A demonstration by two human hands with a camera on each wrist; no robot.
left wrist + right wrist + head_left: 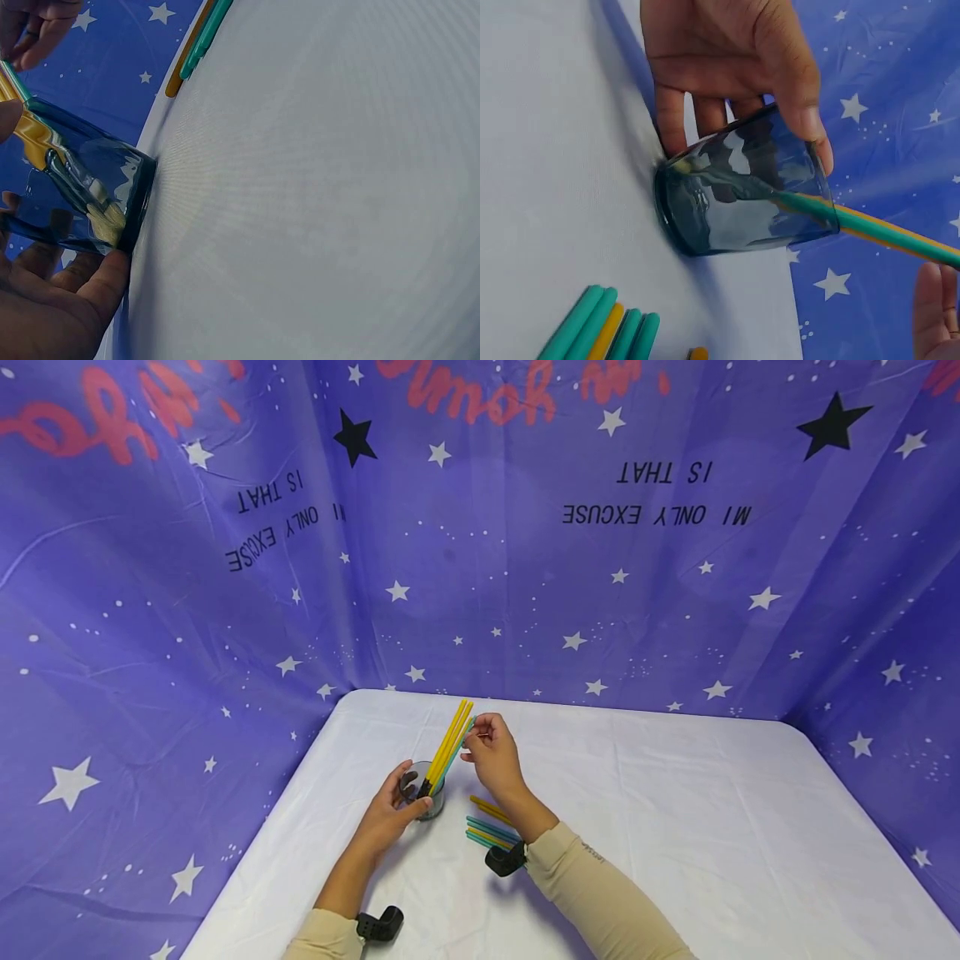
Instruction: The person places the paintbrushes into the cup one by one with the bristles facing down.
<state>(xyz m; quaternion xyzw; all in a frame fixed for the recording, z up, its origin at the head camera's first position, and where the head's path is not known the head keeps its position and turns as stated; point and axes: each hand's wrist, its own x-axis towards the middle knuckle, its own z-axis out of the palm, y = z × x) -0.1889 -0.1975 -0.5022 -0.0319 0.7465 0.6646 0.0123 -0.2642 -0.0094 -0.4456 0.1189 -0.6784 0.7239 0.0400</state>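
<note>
Brush and glass, two-handed handling. The glass (742, 217), at the left of the worktop (675, 818), is encircled by the left hand (386, 818); yellow brushes (450, 741) lean in it. The right hand (497, 760) pinches a green brush (900, 235) near its upper, far end. The green brush appears to be being settled: best practice is to steady the glass without squeezing, guide the handle along the bundle's slant, and release only once it rests, avoiding the loose handles (606, 331) lying nearer and right.
</note>
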